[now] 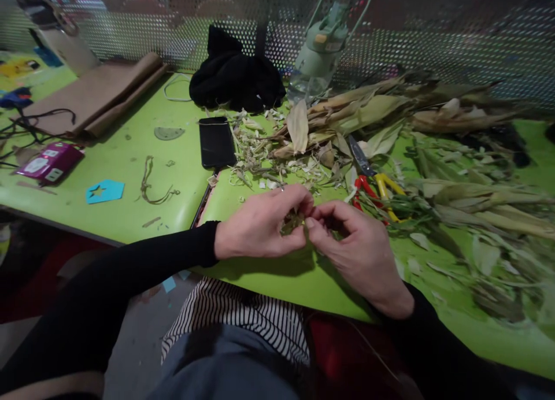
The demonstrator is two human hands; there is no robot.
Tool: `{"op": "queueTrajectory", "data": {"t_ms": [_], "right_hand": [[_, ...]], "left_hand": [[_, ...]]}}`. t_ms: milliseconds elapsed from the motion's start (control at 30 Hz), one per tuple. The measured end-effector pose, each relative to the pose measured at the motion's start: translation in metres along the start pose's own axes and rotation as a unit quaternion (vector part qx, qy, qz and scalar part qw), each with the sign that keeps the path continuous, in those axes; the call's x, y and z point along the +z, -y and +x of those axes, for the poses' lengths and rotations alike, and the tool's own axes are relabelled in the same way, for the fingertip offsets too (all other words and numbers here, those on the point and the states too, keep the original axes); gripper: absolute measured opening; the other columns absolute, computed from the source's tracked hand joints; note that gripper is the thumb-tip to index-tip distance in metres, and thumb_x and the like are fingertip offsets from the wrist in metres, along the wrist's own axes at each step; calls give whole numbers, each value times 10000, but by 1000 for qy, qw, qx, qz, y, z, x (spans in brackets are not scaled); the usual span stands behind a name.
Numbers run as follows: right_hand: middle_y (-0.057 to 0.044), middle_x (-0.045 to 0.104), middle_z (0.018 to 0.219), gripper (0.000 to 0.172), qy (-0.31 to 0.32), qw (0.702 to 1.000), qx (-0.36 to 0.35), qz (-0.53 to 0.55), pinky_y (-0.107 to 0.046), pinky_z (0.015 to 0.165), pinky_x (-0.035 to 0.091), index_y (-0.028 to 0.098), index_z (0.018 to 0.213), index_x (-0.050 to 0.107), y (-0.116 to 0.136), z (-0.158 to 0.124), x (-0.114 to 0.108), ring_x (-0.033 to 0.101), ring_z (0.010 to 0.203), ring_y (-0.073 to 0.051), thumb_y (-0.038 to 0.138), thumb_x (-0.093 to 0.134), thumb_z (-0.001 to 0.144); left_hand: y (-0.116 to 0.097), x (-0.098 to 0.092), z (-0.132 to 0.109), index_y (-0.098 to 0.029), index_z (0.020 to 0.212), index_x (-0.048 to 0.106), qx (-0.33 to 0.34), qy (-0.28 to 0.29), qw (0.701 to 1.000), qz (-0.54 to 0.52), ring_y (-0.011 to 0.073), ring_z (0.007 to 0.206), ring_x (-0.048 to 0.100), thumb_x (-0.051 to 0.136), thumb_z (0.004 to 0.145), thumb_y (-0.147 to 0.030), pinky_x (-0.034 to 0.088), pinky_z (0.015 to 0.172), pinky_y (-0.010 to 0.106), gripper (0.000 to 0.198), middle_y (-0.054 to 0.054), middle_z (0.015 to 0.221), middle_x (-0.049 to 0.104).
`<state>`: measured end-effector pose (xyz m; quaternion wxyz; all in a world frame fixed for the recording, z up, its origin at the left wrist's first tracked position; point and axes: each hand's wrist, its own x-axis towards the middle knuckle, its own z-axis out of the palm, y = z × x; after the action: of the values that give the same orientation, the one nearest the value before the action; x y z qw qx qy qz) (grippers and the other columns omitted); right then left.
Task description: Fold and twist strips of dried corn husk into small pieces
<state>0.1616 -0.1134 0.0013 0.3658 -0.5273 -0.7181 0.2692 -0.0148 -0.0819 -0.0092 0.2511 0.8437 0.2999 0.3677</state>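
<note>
Close together over the front edge of the green table, my left hand (269,223) and my right hand (353,247) meet at their fingertips. Both hands are closed in a pinch. Between them shows a small greenish-brown piece of plant fibre (292,222), mostly hidden by the fingers. Just beyond my right hand lie scissors (364,163) with red and yellow handles, partly covered by green leaf strips. Dried corn husks (364,114) are heaped behind, with small torn scraps (260,151) scattered around them.
A black phone (217,141), a black cloth (238,73) and a green-lidded water bottle (321,53) stand or lie at the back. Further left are a thin twisted cord (150,189), a blue paper tag (104,192), a purple box (51,162) and brown paper (93,93).
</note>
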Motion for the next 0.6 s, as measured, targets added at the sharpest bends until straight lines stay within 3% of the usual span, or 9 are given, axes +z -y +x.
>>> {"op": "queueTrajectory", "data": {"t_ms": [233,600], "right_hand": [[28,603,660,39,-6,1000,-9,3,-234,545,442,213,782,602,-2,1,0,544,573,-104,204,612,819],[20,604,650,78,1,999,-25,-32,-245,492,410,216,766,587,-5,3,-2,546,556,-114,187,607,836]], "left_hand": [[3,0,3,-173,869,491,-4,-17,998,-54,102,703,538,567,776,-171,449,643,233,120,8,807,595],[10,-2,2,-182,945,498,-52,66,992,-97,146,818,580,584,795,-237,509,746,287,182,40,918,636]]}}
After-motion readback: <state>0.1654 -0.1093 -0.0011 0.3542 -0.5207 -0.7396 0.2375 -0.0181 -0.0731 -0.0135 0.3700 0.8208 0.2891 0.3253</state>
